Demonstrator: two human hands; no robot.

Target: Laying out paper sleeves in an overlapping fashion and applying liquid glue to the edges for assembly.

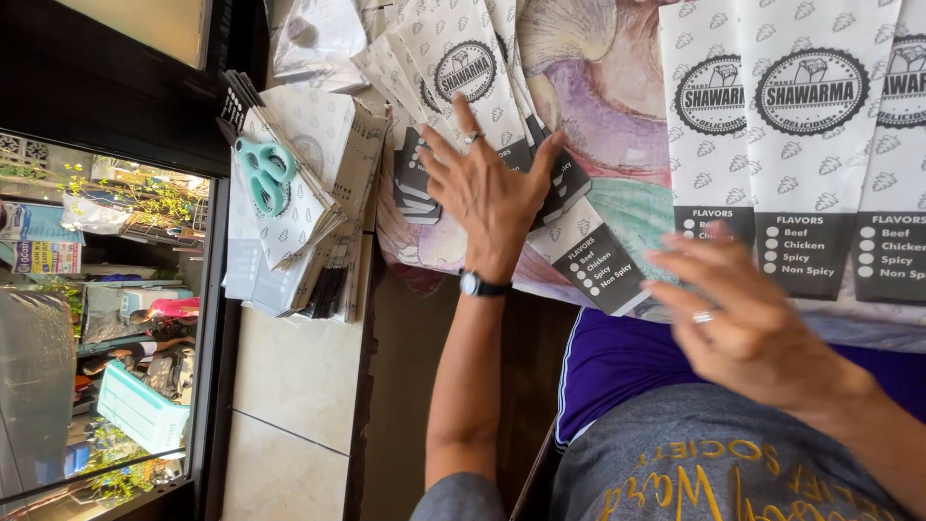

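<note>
While the left hand is laid open, fingers spread, on a fan of white paper sleeves with round black emblems and dark end panels, the right hand is held open just below three flat sleeves. Teal scissors rest on a stack at the surface edge.

Scissors on wrapper stack; fanned wrappers right of stack, on table
</note>
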